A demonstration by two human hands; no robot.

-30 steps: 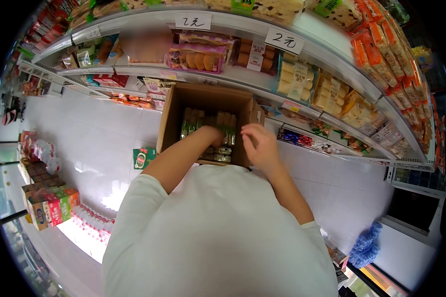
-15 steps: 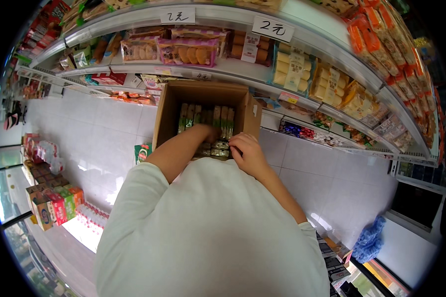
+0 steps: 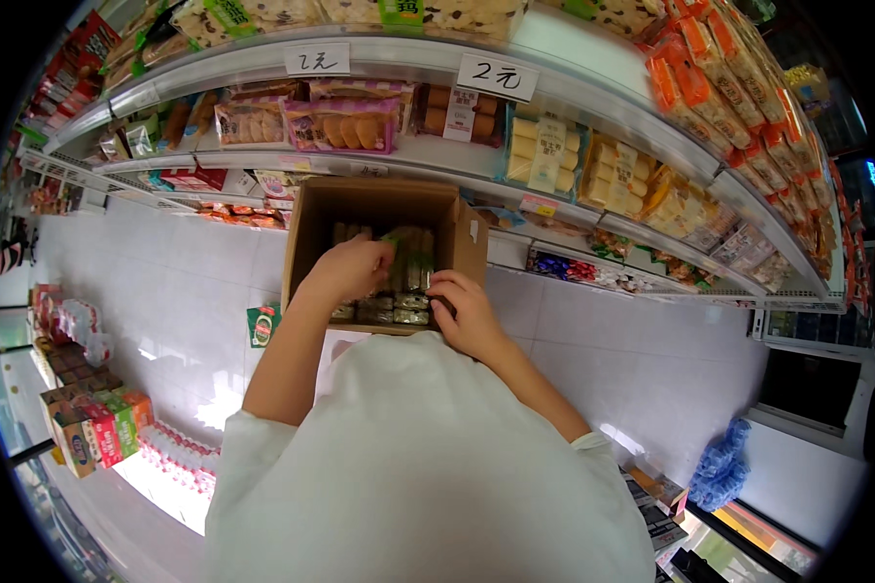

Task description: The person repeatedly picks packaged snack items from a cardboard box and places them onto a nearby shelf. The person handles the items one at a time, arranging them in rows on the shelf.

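Reaching into an open brown cardboard box (image 3: pixel 379 209), the left hand (image 3: pixel 348 272) curls its fingers around green-wrapped snack packets (image 3: pixel 410 260) standing upright inside. The right hand (image 3: pixel 469 313) rests at the box's near right corner, fingers bent on the lower packets; whether it grips 1 cannot be told. Behind the box run white shop shelves (image 3: pixel 554 97) filled with packaged snacks.

The person wears a plain white short-sleeved cotton top (image 3: pixel 428 466), loose and softly creased, filling the view toward six o'clock. Its sleeve hems end above the elbows at eight and four o'clock, leaving both forearms bare.
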